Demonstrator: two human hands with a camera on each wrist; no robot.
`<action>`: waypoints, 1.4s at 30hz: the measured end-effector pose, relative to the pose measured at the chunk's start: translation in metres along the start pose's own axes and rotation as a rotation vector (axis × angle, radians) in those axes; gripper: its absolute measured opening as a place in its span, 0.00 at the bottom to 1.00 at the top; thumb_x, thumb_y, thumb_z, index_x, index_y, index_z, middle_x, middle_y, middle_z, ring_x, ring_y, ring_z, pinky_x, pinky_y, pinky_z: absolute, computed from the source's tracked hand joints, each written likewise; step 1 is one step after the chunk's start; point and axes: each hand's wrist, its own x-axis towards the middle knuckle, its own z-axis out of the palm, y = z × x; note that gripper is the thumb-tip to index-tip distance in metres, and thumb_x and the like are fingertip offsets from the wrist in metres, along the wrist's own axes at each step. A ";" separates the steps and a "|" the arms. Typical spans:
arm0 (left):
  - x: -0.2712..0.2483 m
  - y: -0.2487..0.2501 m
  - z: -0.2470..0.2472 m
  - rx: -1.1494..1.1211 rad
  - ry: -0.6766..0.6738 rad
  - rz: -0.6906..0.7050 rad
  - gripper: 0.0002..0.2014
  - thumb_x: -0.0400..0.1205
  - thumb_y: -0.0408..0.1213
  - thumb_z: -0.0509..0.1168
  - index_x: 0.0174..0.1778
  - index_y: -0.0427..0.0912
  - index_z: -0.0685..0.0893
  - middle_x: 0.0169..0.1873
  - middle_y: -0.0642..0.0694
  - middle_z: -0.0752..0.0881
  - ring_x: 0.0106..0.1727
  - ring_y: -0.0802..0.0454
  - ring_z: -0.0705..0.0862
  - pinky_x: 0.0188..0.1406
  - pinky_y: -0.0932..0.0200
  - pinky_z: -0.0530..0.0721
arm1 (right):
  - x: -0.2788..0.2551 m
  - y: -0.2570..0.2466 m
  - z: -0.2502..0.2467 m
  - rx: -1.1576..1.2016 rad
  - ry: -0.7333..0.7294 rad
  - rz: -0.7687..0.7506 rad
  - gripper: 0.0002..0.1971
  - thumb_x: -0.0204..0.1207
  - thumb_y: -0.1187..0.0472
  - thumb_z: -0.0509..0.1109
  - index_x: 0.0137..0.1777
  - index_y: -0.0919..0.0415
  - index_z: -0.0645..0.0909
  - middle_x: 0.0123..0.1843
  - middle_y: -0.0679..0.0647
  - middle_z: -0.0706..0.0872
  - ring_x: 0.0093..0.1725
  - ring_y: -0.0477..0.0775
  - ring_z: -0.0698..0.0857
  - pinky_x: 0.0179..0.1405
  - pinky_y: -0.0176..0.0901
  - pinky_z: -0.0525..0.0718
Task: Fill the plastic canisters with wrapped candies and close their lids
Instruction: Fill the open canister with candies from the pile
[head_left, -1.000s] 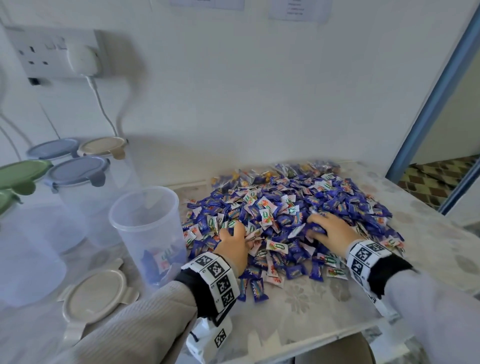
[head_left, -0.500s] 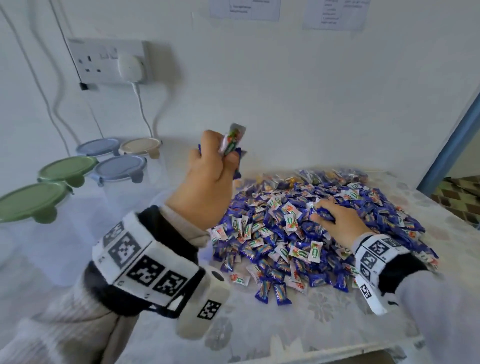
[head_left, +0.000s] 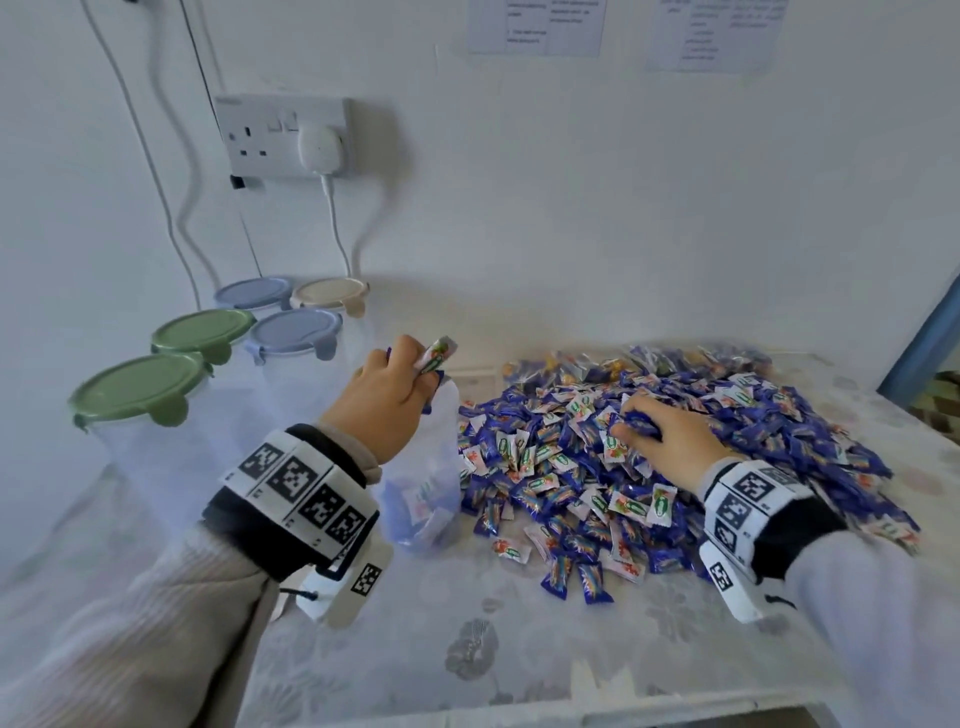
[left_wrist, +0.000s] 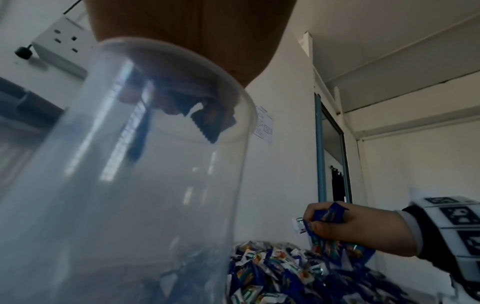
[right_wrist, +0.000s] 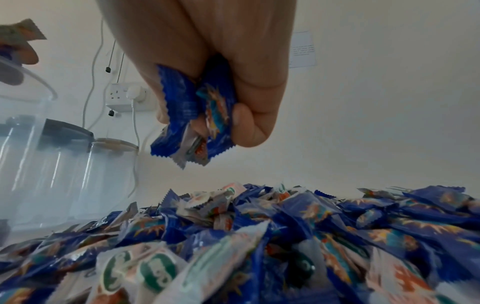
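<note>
My left hand (head_left: 387, 397) is closed around a few wrapped candies (head_left: 436, 353), held just above the rim of the open clear canister (head_left: 423, 499) directly below it, which has some candies at its bottom. My right hand (head_left: 670, 434), fingers curled, grips a small bunch of blue wrappers (right_wrist: 193, 115) just above the candy pile (head_left: 727, 441). Five lidded canisters (head_left: 135, 389) stand to the left of my left hand.
</note>
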 end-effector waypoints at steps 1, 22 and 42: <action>-0.001 -0.002 0.001 0.080 0.014 -0.032 0.06 0.85 0.41 0.53 0.46 0.43 0.66 0.38 0.44 0.74 0.45 0.42 0.71 0.46 0.53 0.66 | 0.000 -0.002 0.000 -0.006 0.001 -0.002 0.16 0.81 0.51 0.64 0.64 0.58 0.76 0.35 0.60 0.84 0.24 0.52 0.73 0.24 0.31 0.71; -0.043 -0.014 -0.006 -0.144 0.034 -0.268 0.56 0.64 0.67 0.70 0.80 0.38 0.53 0.78 0.40 0.60 0.77 0.47 0.64 0.76 0.53 0.64 | 0.029 -0.167 -0.011 0.243 -0.090 -0.534 0.08 0.78 0.53 0.70 0.53 0.52 0.78 0.37 0.40 0.81 0.34 0.32 0.79 0.38 0.21 0.73; -0.044 -0.024 0.007 -0.372 0.104 -0.220 0.46 0.70 0.42 0.74 0.78 0.40 0.54 0.75 0.42 0.67 0.74 0.51 0.68 0.67 0.61 0.69 | 0.055 -0.207 0.011 -0.006 -0.306 -0.511 0.13 0.74 0.47 0.73 0.52 0.53 0.85 0.44 0.49 0.87 0.43 0.51 0.87 0.44 0.37 0.82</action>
